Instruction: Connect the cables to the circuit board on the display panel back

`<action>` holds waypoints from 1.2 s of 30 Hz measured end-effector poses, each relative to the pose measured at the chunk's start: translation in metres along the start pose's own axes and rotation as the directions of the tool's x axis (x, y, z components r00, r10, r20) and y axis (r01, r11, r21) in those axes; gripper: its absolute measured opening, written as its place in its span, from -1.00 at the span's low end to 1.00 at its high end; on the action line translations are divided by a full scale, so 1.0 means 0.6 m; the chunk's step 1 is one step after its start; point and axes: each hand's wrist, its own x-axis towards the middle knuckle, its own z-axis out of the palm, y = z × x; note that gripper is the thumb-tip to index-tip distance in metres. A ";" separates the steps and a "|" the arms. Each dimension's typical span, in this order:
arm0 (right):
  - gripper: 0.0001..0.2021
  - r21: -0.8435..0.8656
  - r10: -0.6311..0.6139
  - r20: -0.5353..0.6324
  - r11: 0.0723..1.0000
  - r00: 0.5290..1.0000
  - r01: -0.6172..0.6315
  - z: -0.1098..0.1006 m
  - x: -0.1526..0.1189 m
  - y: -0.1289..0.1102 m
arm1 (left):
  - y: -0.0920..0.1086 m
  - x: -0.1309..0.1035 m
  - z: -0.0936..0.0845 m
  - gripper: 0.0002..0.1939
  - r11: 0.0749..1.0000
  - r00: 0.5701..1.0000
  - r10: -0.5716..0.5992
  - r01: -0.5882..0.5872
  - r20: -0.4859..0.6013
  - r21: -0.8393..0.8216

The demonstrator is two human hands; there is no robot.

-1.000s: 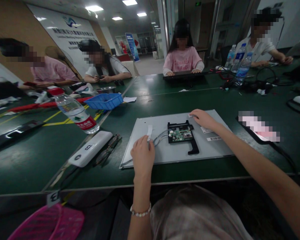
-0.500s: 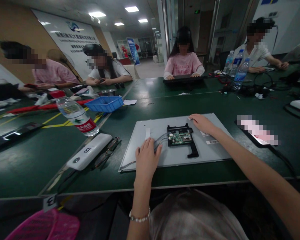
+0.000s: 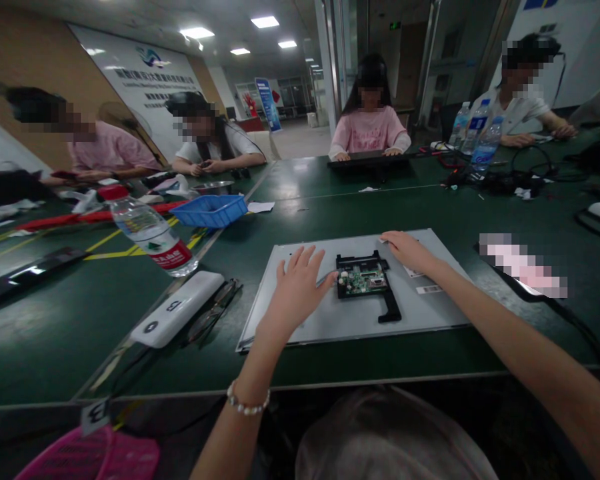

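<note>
A flat grey panel [image 3: 325, 325], like the back of a display screen, lies on the green table. Near its middle sits a black plastic bracket [image 3: 391, 308] with a green circuit board [image 3: 363, 280] in it. My left hand [image 3: 300, 287] is spread open above the panel's left part, its thumb tip close to the board's left edge. Thin wires by that thumb are mostly hidden. At the panel's far edge, right of the board, my right hand [image 3: 409, 252] has its fingers together, a small pale bit showing at the fingertips; what they hold is unclear.
Left of the panel are glasses [image 3: 213, 312], a white power bank [image 3: 180, 308] and a water bottle [image 3: 153, 233]. A blue tray [image 3: 211, 212] stands behind them. A phone [image 3: 523, 270] with a cable lies to the right. Several people sit around the table.
My left hand has moved up and forward off the wires, and its fingers have spread. My right hand stays at the panel's far edge.
</note>
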 end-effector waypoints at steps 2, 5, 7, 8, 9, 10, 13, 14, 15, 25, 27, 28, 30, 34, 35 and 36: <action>-0.61 -0.008 0.002 -0.001 1.000 1.000 -0.002 0.002 0.000 0.000 | -0.019 0.050 0.006 -0.46 0.995 0.992 0.097 -0.093 0.079 -0.045; -0.60 -0.015 0.031 0.008 0.999 0.999 -0.031 0.003 0.000 -0.002 | -0.054 0.113 0.049 -0.37 0.993 0.976 0.090 -0.072 0.197 -0.096; -0.59 -0.027 0.045 0.026 0.999 0.999 -0.045 0.001 -0.001 -0.006 | -0.076 0.136 0.086 -0.36 0.996 0.966 0.019 0.004 0.258 -0.088; -0.58 -0.037 0.050 0.040 0.998 0.998 -0.048 -0.001 -0.001 -0.009 | -0.084 0.141 0.103 -0.37 0.997 0.963 0.006 0.014 0.268 -0.074; -0.58 -0.048 0.055 0.054 0.997 0.997 -0.052 -0.004 -0.001 -0.013 | -0.091 0.142 0.117 -0.38 0.999 0.967 0.007 0.006 0.253 -0.054; -0.57 -0.059 0.061 0.067 0.997 0.996 -0.057 -0.006 0.000 -0.016 | -0.095 0.140 0.128 -0.39 0.999 0.972 0.017 -0.009 0.233 -0.035; -0.56 -0.085 0.082 0.097 0.994 0.992 -0.074 -0.012 0.003 -0.027 | -0.099 0.129 0.139 -0.39 0.999 0.981 0.046 -0.046 0.191 -0.007; -0.56 -0.091 0.087 0.105 0.993 0.991 -0.078 -0.014 0.004 -0.030 | -0.098 0.125 0.138 -0.39 0.999 0.983 0.047 -0.047 0.179 -0.003; -0.56 -0.093 0.091 0.111 0.992 0.990 -0.080 -0.015 0.005 -0.033 | -0.096 0.122 0.136 -0.40 0.999 0.985 0.044 -0.045 0.166 0.002; -0.57 -0.063 0.096 0.091 0.994 0.991 -0.091 -0.013 0.011 -0.035 | -0.094 0.116 0.125 -0.43 0.999 0.993 0.031 -0.035 0.114 0.030; -0.59 -0.058 0.112 0.091 0.993 0.990 -0.107 -0.016 0.013 -0.034 | -0.095 0.117 0.126 -0.44 0.999 0.993 0.036 -0.038 0.114 0.021; -0.59 -0.055 0.121 0.091 0.992 0.988 -0.116 -0.017 0.013 -0.034 | -0.096 0.117 0.127 -0.44 0.999 0.993 0.039 -0.041 0.113 0.017; -0.60 -0.046 0.131 0.090 0.991 0.987 -0.127 -0.020 0.015 -0.034 | -0.096 0.119 0.129 -0.44 0.999 0.992 0.045 -0.047 0.115 0.014; -0.61 -0.025 0.132 0.083 0.991 0.988 -0.130 -0.026 0.015 -0.033 | -0.095 0.123 0.130 -0.44 0.999 0.992 0.051 -0.052 0.117 0.006; -0.62 -0.027 0.136 0.085 0.991 0.987 -0.134 -0.028 0.015 -0.033 | -0.095 0.124 0.131 -0.44 0.999 0.992 0.052 -0.053 0.118 0.002; -0.62 -0.030 0.140 0.088 0.990 0.986 -0.138 -0.029 0.014 -0.033 | -0.095 0.125 0.131 -0.44 0.999 0.991 0.053 -0.053 0.121 -0.001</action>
